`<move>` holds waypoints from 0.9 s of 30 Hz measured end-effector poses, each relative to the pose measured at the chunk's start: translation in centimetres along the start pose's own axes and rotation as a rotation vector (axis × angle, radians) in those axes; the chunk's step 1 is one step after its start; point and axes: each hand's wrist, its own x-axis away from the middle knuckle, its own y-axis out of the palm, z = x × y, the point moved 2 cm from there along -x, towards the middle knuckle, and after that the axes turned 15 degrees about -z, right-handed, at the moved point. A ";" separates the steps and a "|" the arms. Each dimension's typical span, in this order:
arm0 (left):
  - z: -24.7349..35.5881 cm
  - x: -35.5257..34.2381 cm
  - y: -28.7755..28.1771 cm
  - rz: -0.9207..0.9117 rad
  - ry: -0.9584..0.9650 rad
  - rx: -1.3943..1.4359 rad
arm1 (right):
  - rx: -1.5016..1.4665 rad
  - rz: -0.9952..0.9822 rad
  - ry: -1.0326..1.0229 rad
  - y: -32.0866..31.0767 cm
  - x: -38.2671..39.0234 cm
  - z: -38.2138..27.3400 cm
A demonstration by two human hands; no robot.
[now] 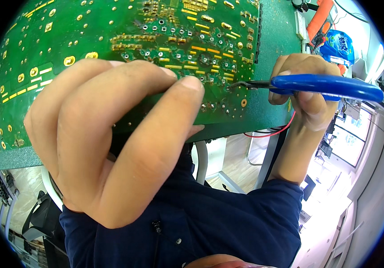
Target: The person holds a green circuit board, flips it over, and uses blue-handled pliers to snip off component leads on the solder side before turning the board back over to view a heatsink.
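Note:
A green circuit board [93,22] with gold pads and solder joints fills the upper left. My left hand [111,134] is curled over its lower part, thumb and index tips close together near the soldered rows; whatever they pinch, if anything, is hidden. My right hand [303,85], at the board's right, grips blue-handled cutters [326,84]. Their dark, slim jaws reach left onto the board among small solder joints, just right of my left thumb.
The green bench surface [272,31] extends beside the board. An orange object [318,22] and a blue packet [337,47] lie at the upper right. Red and black wires [268,134] hang below the edge. A black bag [37,223] is at lower left.

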 end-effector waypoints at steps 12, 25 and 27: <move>-0.2 -0.1 0.7 0.043 0.005 0.082 | -0.080 0.086 0.102 0.7 1.5 0.4; -0.5 -0.2 0.5 0.095 0.086 -0.028 | -0.104 -0.366 -0.045 -3.0 -2.0 1.7; -0.8 -0.2 0.7 0.133 0.123 -0.013 | -0.103 -0.414 -0.050 -3.4 -2.1 2.2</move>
